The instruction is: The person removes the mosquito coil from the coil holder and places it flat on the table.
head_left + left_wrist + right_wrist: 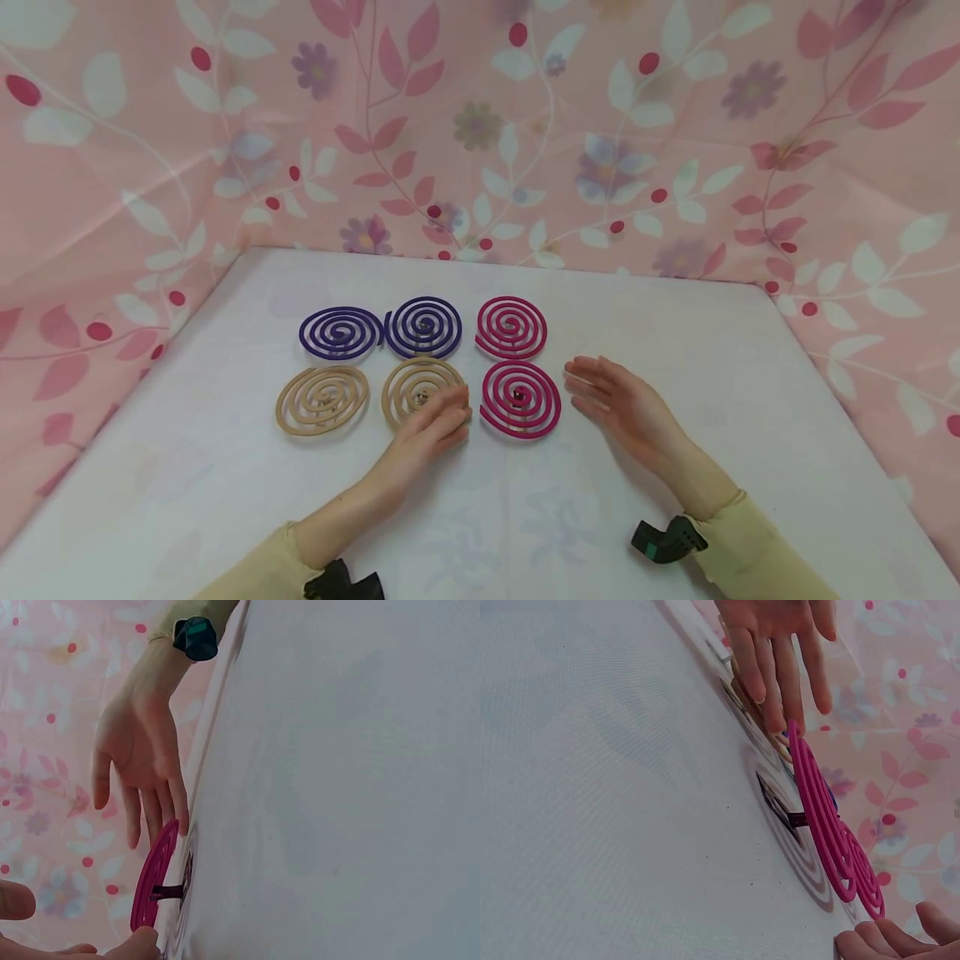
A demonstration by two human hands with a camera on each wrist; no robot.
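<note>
Both hands flank the nearer pink mosquito coil (520,395), palms turned inward and fingers fairly straight. My left hand (426,437) is at its left, overlapping the nearer tan coil (405,400) in the head view. To its right my right hand (626,408) hovers over the white table, with a gap between its fingertips and the coil. Neither hand grips anything. In the right wrist view, the pink coil (821,817) sits raised and tilted on a small dark stand (798,819), and the left hand's fingertips appear right at its rim.
Behind it stands another pink coil (512,327). Two dark blue coils, one left (341,333) and one right (423,327), share that back row. Another tan coil (322,401) lies at the front left. Pink floral cloth (480,125) hangs behind the white table (675,317).
</note>
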